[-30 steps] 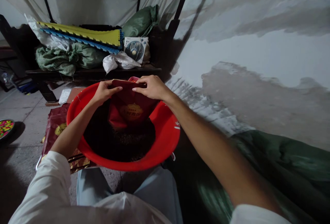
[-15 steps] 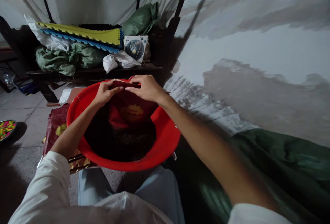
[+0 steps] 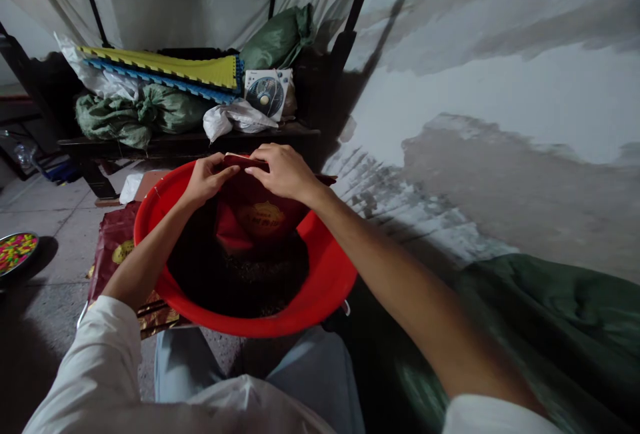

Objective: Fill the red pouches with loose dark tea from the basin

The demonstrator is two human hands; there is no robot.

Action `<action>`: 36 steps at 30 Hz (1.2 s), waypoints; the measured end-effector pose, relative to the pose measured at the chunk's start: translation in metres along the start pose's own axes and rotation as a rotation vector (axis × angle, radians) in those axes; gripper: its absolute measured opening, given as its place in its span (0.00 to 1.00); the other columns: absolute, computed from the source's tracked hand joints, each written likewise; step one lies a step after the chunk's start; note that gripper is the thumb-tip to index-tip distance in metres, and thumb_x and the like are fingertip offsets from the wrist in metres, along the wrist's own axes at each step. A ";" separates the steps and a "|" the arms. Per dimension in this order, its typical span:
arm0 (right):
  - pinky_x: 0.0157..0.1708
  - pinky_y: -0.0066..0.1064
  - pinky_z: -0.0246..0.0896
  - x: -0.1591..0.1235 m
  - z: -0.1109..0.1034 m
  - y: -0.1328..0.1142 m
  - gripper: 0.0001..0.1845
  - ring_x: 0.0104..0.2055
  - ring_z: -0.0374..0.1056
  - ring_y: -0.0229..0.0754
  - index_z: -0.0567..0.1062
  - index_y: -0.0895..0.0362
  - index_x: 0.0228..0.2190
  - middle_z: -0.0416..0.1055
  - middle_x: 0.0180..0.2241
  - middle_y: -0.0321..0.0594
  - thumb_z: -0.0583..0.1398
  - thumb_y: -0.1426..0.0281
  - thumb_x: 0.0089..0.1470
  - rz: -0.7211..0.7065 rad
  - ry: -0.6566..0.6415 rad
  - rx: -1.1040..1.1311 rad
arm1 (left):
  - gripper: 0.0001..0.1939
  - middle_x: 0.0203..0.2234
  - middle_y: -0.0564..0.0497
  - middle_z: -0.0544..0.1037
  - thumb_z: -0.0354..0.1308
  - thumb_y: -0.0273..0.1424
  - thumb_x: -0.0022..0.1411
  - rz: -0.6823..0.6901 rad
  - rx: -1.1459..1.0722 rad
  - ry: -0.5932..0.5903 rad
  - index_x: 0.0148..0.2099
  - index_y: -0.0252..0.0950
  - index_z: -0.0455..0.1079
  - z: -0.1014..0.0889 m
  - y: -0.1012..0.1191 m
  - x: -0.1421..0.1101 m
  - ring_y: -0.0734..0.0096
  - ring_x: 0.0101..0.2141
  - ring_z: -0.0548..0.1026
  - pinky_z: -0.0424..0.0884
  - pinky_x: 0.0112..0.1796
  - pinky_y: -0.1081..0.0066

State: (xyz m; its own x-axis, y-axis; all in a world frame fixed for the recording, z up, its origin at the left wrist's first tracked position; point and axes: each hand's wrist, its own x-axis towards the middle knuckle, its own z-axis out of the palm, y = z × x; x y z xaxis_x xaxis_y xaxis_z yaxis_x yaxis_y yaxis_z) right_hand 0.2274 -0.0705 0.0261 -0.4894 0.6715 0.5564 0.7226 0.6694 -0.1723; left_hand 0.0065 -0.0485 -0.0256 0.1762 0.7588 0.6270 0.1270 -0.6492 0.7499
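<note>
A dark red bag (image 3: 257, 211) with a gold emblem stands upright in a red plastic basin (image 3: 325, 274) that holds dark loose grainy material (image 3: 235, 277). My left hand (image 3: 206, 177) pinches the bag's top edge at its left end. My right hand (image 3: 280, 171) lies over the same top edge on the right, fingers curled down on it. Both hands press the bag's mouth closed. The basin rests just beyond my knees.
A flat red bag with gold print (image 3: 113, 254) lies on the floor under the basin's left side. A dish of coloured sweets (image 3: 15, 251) sits far left. A dark bench (image 3: 190, 144) behind holds green sacks, foam mats and a boxed item. A green sack (image 3: 540, 334) lies right.
Both hands stay on the bag's top edge; my right hand has slid slightly left along it. The view has shifted a little.
</note>
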 end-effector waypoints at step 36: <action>0.56 0.46 0.65 -0.021 0.002 0.008 0.08 0.54 0.77 0.52 0.86 0.50 0.45 0.84 0.52 0.42 0.66 0.65 0.69 0.050 0.073 0.024 | 0.23 0.33 0.50 0.83 0.78 0.48 0.56 -0.050 -0.009 0.004 0.42 0.33 0.84 0.005 0.004 -0.004 0.70 0.34 0.77 0.70 0.36 0.72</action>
State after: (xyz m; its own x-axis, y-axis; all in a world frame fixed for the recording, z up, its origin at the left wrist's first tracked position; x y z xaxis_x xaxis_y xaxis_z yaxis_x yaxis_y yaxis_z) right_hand 0.2430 -0.0785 0.0111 -0.4155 0.6801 0.6041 0.7331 0.6435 -0.2201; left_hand 0.0109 -0.0540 -0.0260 0.1664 0.7904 0.5896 0.1269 -0.6101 0.7821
